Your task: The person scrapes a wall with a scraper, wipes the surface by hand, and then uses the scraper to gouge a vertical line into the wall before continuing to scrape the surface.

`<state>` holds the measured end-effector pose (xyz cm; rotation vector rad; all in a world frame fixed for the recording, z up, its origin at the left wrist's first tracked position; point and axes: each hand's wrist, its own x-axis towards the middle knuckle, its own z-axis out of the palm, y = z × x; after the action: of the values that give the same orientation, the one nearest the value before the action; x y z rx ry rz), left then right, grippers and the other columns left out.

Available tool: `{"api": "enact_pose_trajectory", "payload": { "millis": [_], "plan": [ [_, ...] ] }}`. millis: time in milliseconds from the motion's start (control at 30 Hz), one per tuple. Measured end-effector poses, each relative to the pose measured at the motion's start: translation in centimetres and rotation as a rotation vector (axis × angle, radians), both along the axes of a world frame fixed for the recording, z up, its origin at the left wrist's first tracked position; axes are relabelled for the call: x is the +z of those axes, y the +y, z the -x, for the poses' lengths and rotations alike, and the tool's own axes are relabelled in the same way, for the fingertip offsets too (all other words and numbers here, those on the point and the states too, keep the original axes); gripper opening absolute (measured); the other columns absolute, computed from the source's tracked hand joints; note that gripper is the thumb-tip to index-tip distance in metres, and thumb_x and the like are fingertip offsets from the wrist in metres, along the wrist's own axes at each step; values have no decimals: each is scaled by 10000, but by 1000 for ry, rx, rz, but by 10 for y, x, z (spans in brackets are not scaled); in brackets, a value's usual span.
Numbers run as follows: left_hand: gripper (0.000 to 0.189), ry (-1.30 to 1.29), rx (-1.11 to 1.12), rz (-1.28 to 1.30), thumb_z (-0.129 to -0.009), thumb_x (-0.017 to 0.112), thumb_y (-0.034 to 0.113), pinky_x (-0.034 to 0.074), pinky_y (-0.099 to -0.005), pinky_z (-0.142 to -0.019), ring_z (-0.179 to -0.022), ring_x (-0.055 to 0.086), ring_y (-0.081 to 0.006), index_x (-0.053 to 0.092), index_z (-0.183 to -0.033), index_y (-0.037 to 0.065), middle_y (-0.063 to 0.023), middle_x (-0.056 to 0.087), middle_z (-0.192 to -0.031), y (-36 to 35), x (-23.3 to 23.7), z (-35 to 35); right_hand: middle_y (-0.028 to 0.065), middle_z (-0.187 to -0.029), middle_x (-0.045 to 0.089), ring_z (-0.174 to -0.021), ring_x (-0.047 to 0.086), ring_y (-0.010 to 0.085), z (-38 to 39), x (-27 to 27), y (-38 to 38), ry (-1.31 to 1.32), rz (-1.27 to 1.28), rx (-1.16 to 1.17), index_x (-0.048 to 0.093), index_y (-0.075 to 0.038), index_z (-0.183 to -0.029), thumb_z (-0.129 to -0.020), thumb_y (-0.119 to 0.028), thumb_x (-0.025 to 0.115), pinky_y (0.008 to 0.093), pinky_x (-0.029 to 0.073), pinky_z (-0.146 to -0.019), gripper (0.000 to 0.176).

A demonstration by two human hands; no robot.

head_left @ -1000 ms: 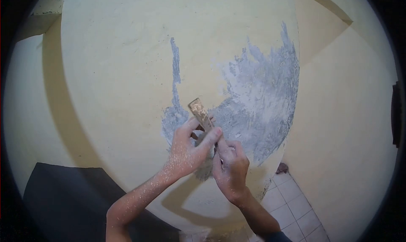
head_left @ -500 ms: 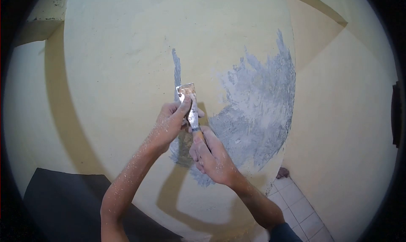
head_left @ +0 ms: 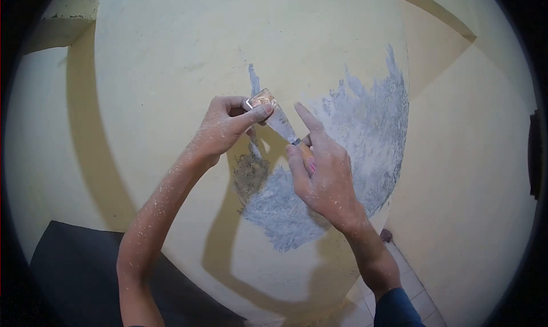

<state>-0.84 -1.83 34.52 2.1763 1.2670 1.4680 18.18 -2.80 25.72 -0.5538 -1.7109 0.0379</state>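
A putty knife (head_left: 281, 121) with a worn metal blade and a wooden handle is held up in front of the wall, its blade tilted to the upper left. My left hand (head_left: 234, 121) pinches the blade near its broad end between thumb and fingers. Around the handle is my right hand (head_left: 326, 170), its index finger stretched out and pointing up. Pale dust and flecks cover both hands and forearms. Behind them, the cream wall (head_left: 171, 98) bears a large scraped grey patch (head_left: 371, 127), a thin grey strip and a brownish spot (head_left: 249, 175).
A dark panel or sheet (head_left: 97, 270) stands at the lower left. On the right, a side wall (head_left: 468, 173) meets the scraped wall at a corner. White floor tiles (head_left: 408, 287) show at the lower right, with a small dark lump (head_left: 386, 235) by the corner.
Both hands have risen with the putty knife, which now leans further left. My right index finger has stretched out from the handle. The view has shifted slightly.
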Motion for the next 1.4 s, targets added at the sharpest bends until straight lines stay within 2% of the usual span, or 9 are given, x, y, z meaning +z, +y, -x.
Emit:
{"api": "enact_pose_trajectory", "payload": {
  "millis": [67, 167, 200, 233, 333, 367, 567, 767, 1400],
  "plan": [
    [394, 153, 139, -90, -875, 723, 405, 421, -282, -567, -572, 527, -110, 662, -735, 42, -2, 614, -660, 6, 9, -2, 218, -863, 596, -761, 656, 402, 3, 10, 4, -104, -96, -134, 425, -64, -1431, -945, -110, 496, 481, 523, -670, 493],
    [383, 500, 612, -605, -861, 729, 393, 447, -327, -557, -525, 552, -159, 656, -719, 45, -53, 621, -606, 0, 41, 3, 211, -901, 574, -751, 662, 413, 14, 25, 8, -228, -83, -268, 388, -83, -1469, -927, -86, 499, 500, 542, -632, 553],
    [326, 505, 623, -844, -851, 732, 365, 483, -331, -600, -562, 599, -192, 667, -742, 64, -72, 661, -665, 2, 54, 11, 216, -908, 574, -744, 661, 419, 20, 28, 8, -253, -62, -304, 375, -76, -1475, -921, -76, 496, 504, 545, -632, 567],
    [265, 531, 676, -868, -863, 712, 339, 520, -355, -708, -764, 655, -227, 676, -809, 81, -72, 699, -815, 0, 67, 16, 221, -915, 573, -737, 660, 424, 28, 31, 7, -276, -41, -336, 362, -69, -1481, -915, -65, 494, 508, 549, -632, 581],
    [224, 694, 644, -1243, -862, 702, 305, 505, -397, -882, -1045, 607, -272, 677, -945, 98, -78, 691, -1036, 23, 98, 43, 233, -904, 579, -731, 659, 434, 49, 30, 7, -274, 24, -385, 328, -29, -1490, -900, -44, 489, 515, 554, -640, 611],
    [351, 806, 691, -1223, -901, 639, 382, 424, -444, -1015, -1247, 480, -272, 654, -1134, 121, -87, 609, -1247, 30, 103, 51, 238, -895, 581, -732, 659, 437, 54, 28, 6, -262, 49, -397, 317, -12, -1491, -896, -39, 488, 516, 555, -645, 620],
    [615, 966, 699, -1168, -914, 552, 440, 190, -496, -1197, -1487, 200, -295, 412, -1476, 234, -45, 266, -1601, 58, 98, 65, 243, -841, 597, -746, 633, 417, 69, 20, 2, -292, 200, -422, 289, -4, -1506, -866, -8, 490, 503, 524, -694, 670],
    [638, 918, 718, -1205, -917, 533, 453, 111, -481, -1239, -1496, 181, -259, 364, -1506, 277, -24, 257, -1607, 68, 97, 67, 239, -813, 626, -746, 661, 412, 79, 19, -4, -277, 160, -474, 291, 49, -1488, -859, 6, 484, 496, 547, -662, 660],
    [618, 908, 724, -1212, -943, 503, 486, 124, -471, -1240, -1489, 198, -244, 347, -1509, 293, -12, 251, -1606, 73, 97, 71, 302, -760, 622, -748, 641, 465, 91, 34, -1, -228, 197, -479, 342, 66, -1453, -847, -11, 477, 523, 515, -722, 627]
  ]
}}
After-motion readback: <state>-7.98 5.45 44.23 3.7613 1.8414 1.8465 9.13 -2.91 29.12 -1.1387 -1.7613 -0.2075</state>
